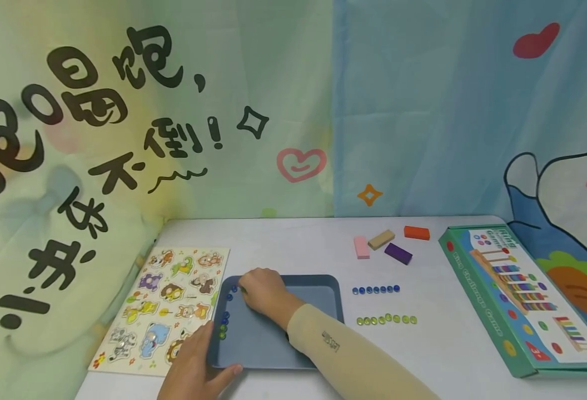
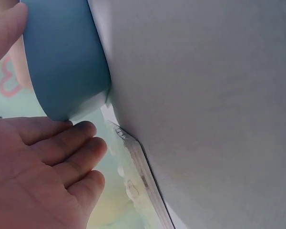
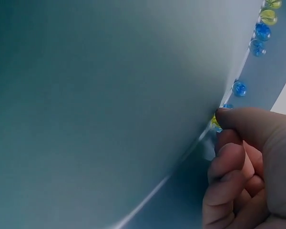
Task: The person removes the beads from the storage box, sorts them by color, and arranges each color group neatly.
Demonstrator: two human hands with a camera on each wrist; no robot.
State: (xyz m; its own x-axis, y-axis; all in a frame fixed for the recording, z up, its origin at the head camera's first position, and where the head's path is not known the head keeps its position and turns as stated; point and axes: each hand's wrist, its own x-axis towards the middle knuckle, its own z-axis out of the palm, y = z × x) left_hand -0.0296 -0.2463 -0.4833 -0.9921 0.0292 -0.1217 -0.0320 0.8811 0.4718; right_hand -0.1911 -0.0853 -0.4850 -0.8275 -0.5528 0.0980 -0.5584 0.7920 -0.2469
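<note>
Toward the lower middle of the head view, at the upper-left inner corner of a blue-grey tray (image 1: 258, 344), a small yellow-green bead (image 3: 214, 120) sits pinched between the thumb and finger of the right hand (image 1: 265, 291), whose other fingers curl inward. The bead is round; the tray's long axis runs left to right across the frame. Along the tray's left wall, four blue beads (image 1: 225, 315) and two green beads (image 1: 222, 335) form a broken line up and down the frame. Outside that wall, the left hand (image 1: 193, 355) touches the tray with fingers loosely extended and thumb apart. At left lies an animal puzzle board (image 1: 165, 291), slanting up to the right. Right of the tray, a blue row (image 1: 376, 290) and a green row (image 1: 388, 317) run crosswise, below four coloured blocks (image 1: 398, 254) set at differing angles. A green game box (image 1: 538, 300) slopes from upper left to lower right at the right side. All rest on a white table (image 1: 293, 244), backed by a green-and-blue curtain (image 1: 423, 111) with black Chinese lettering at upper left.
</note>
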